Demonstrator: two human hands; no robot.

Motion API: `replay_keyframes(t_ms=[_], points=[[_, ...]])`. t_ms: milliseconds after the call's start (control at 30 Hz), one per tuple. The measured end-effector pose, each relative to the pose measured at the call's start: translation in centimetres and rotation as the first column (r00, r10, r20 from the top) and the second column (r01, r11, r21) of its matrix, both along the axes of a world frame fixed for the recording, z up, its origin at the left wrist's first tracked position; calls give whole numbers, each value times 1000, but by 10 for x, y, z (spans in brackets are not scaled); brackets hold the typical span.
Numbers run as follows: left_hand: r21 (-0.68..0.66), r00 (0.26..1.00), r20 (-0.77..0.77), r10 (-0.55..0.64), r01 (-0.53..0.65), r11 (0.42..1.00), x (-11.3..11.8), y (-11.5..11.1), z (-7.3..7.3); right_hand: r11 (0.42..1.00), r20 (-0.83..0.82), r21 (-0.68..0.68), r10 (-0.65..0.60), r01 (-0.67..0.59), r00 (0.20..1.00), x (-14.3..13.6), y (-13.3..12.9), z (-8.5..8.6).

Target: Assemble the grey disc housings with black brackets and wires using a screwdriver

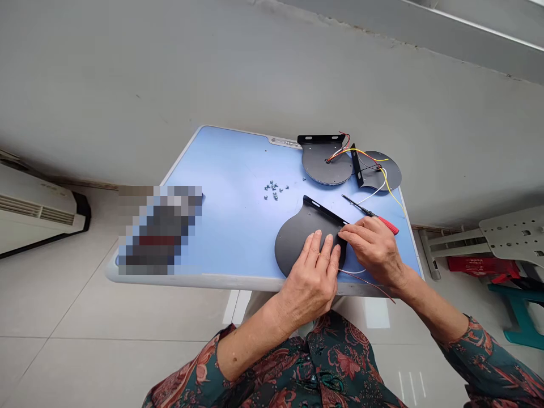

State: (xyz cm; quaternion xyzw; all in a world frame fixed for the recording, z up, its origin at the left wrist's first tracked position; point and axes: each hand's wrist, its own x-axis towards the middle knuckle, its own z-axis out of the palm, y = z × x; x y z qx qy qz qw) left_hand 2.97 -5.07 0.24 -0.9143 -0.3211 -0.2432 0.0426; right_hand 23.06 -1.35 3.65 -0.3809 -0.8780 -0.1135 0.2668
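A dark grey rounded metal plate with a black slotted flange lies near the table's front edge. My left hand rests on it, fingers stretched out flat. At the flange's right end my right hand has its fingertips pinched together by the plate's edge; whatever is between them is hidden. A white wire and a thin dark red wire come out from under the plate on the right. Just beyond my right hand lies a screwdriver with a red handle and black shaft. Several small screws are scattered left of centre.
Two similar plates, one at the back and another at the back right, have red, yellow and white wires. A blurred-out object lies on the left of the blue table. A wall stands behind.
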Motion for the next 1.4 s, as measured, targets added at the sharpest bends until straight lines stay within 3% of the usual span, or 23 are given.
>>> replay_keyframes(t_ms=[233,633,867,1100,1400], points=[[24,1000,-20,14,-13,1000,0,0,-1,992,136,-123,38,-21,990,1,13,17],[-23,999,-35,3,-3,1000,0,0,-4,998,269,54,-29,15,963,-4,10,18],[1,1000,-22,3,-3,1000,0,0,-4,992,492,51,75,-115,867,-5,16,27],[-25,999,-46,-5,4,1000,-1,1,-3,975,500,45,168,-219,849,-1,28,24],[8,1000,-13,5,-5,1000,0,1,-2,960,604,13,216,-280,767,6,32,29]])
